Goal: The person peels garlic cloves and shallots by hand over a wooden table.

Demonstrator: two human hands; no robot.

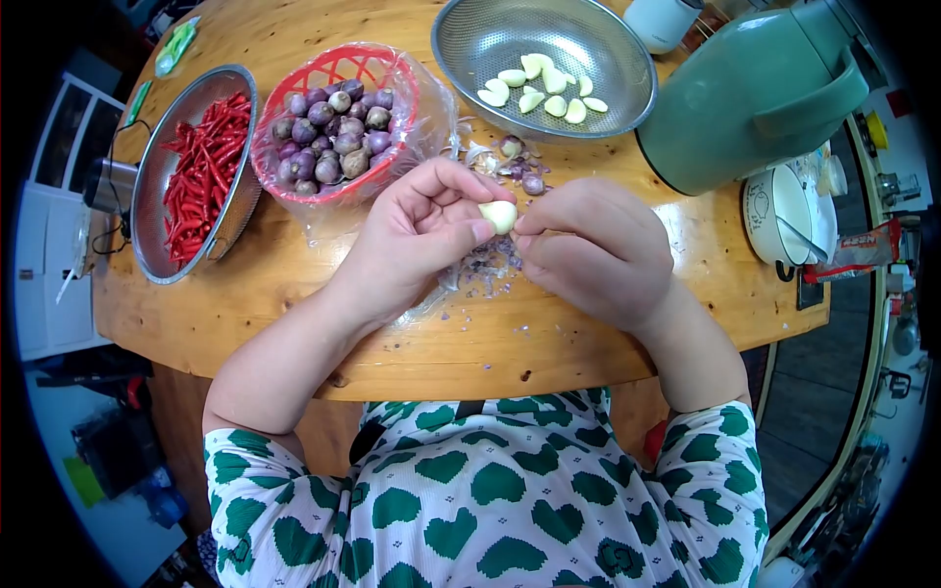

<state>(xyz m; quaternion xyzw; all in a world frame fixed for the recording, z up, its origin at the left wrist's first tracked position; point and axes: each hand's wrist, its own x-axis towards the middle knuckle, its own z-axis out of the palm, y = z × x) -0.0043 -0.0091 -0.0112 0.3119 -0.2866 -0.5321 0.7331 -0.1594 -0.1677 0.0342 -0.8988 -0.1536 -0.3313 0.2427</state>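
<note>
Above the near half of the table [578, 358], the left hand [417, 235] grasps a pale peeled clove [498, 216] between thumb and fingers. The right hand [600, 245] has its fingers curled in, tips at the clove's right end; whether they pinch the clove itself or a bit of skin, I cannot tell.

Just beyond the hands lie two loose purple onions [532, 184] among torn skins [495, 257], which spread under the hands toward the near edge and are partly hidden by them. Toward the far edge sits a metal bowl [475, 49] with peeled cloves [554, 88] in it. Left of it, a red basket [405, 83] lined with clear plastic holds more purple onions [338, 137]; by the left edge, a colander [147, 201] holds red chillies [208, 176]. A big green jug [735, 108] stands close to the bowl's right side, with a white pot [769, 220] and a red packet [867, 250] by the right edge.

The table is glossy, knotted wood with a curved near edge. Beyond its left side are white cabinets [49, 245]; on the right, cluttered shelves blur at the margin.
</note>
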